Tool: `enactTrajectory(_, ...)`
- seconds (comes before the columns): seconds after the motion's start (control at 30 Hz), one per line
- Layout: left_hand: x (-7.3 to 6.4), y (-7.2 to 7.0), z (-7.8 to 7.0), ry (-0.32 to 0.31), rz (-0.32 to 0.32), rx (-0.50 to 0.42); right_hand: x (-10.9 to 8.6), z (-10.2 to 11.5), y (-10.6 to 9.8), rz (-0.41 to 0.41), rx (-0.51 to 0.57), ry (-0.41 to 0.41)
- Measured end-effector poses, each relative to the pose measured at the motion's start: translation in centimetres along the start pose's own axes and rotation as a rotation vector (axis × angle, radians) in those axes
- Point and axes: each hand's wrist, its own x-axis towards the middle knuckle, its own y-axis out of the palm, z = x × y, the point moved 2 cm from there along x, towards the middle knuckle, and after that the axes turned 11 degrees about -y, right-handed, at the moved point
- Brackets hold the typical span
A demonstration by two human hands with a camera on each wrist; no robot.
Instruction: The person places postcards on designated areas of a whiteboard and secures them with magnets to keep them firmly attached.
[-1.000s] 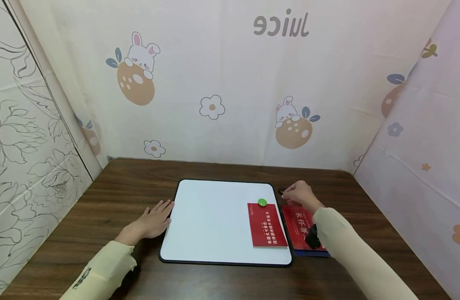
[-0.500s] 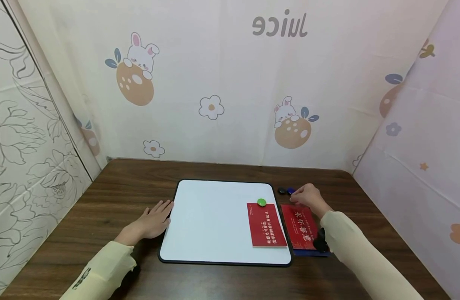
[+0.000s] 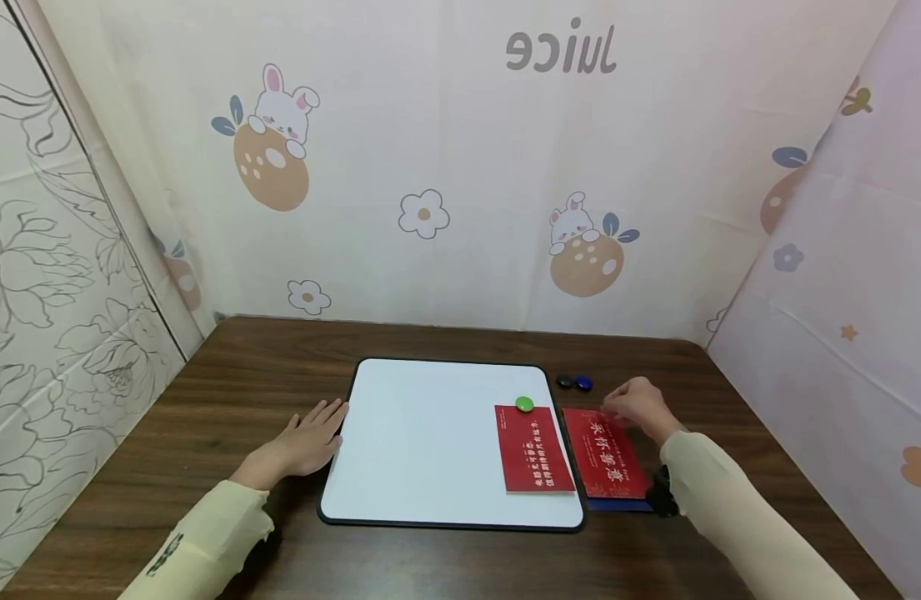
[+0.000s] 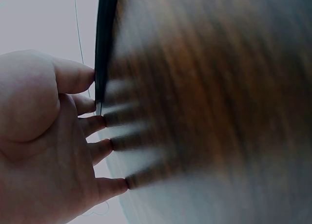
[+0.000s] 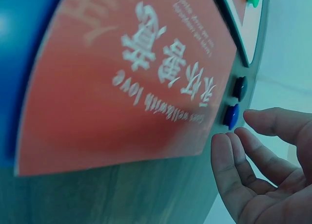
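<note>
A whiteboard (image 3: 422,442) with a black frame lies on the table. Straight fingers of my left hand (image 3: 298,443) touch its left edge; in the left wrist view, the fingertips press against the table. On the board's right part lies a red card (image 3: 531,458) with a green round magnet (image 3: 524,404) at its top edge. Beside the board is another red card (image 3: 606,458), over something blue (image 3: 618,505). My right hand (image 3: 642,410) is over this card's upper right corner. In the right wrist view, its thumb and fingers stand apart, holding nothing.
A black magnet (image 3: 564,381) and a blue magnet (image 3: 583,382) sit side by side beyond the right-hand card. Patterned curtains (image 3: 460,167) hang along the back and sides of the wooden table (image 3: 430,567).
My right hand has moved right and toward me, away from the magnets. The black and blue magnets, partly or wholly hidden before, now show. My left hand and the board have stayed put.
</note>
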Motion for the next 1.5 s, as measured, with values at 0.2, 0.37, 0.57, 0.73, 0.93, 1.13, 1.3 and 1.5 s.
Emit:
enactTrajectory(0.2, -0.1, 0.0, 0.0, -0.008, 0.009, 0.003, -0.3, -0.9, -0.2, -0.010, -0.031, 0.017)
enactTrajectory(0.37, -0.1, -0.1, -0.1, -0.004, 0.005, 0.004, -0.7, -1.4, -0.5, 0.018, -0.045, 0.041)
enactTrajectory(0.57, 0.0, -0.1, 0.0, -0.004, 0.002, 0.001, -1.2, -1.9, -0.4, 0.040, -0.048, 0.088)
enactTrajectory(0.73, 0.0, -0.2, 0.0, -0.001, 0.006, -0.002, -1.6, -2.0, -0.4, 0.064, -0.048, 0.107)
enactTrajectory(0.93, 0.0, 0.0, 0.2, 0.004, 0.002, -0.001, -1.9, -2.1, -0.3, 0.064, -0.059, 0.133)
enactTrajectory(1.13, 0.1, 0.0, 0.1, 0.003, 0.002, 0.001, -2.0, -1.9, 0.0, 0.068, -0.140, 0.127)
enactTrajectory(1.3, -0.1, -0.1, 0.0, 0.005, 0.000, 0.004, -2.0, -1.9, 0.0, 0.061, -0.149, 0.117)
enactTrajectory(1.5, -0.1, -0.2, -0.1, -0.002, 0.002, 0.003, -1.9, -2.1, 0.0, 0.063, -0.086, 0.143)
